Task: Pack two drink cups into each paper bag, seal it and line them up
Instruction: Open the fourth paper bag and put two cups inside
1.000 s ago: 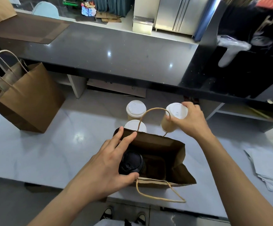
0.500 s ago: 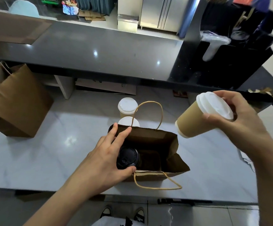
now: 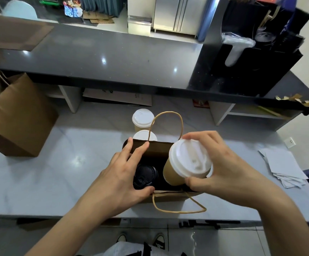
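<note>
I see the open bag (image 3: 161,147) standing on the counter (image 3: 57,172), a black-lidded cup (image 3: 144,176) already inside on its left. My left hand (image 3: 121,179) spreads over that side, fingers fairly straight on the far rim, thumb at the near edge by the black lid. My right hand (image 3: 222,168) curls round the white-lidded cup (image 3: 186,163), tilted, its base in the bag's mouth. Two more white-lidded cups (image 3: 142,118) stand just behind the bag. Another bag (image 3: 18,117) stands far left.
</note>
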`<move>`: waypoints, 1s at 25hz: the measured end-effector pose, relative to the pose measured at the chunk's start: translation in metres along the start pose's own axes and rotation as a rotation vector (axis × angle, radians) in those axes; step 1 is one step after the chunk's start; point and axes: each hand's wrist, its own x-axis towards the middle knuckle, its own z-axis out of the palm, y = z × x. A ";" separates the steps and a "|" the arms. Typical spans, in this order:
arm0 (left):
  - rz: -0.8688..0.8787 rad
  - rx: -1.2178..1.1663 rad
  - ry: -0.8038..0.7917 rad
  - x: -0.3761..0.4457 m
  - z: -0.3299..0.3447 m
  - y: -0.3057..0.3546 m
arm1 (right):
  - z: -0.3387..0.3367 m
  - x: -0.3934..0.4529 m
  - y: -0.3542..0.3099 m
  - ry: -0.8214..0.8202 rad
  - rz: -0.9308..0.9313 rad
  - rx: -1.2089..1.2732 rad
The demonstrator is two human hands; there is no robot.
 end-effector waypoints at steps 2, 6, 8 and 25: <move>-0.002 0.003 -0.007 -0.001 0.001 0.000 | 0.012 0.005 -0.002 -0.057 0.013 -0.085; -0.005 0.012 -0.009 -0.003 0.000 0.002 | 0.025 0.016 0.002 -0.132 0.051 -0.264; -0.001 0.017 -0.010 -0.004 0.000 0.003 | 0.028 0.020 0.005 -0.140 0.088 -0.338; 0.009 0.042 -0.031 -0.004 -0.004 0.006 | 0.047 0.033 -0.001 -0.165 -0.028 -0.489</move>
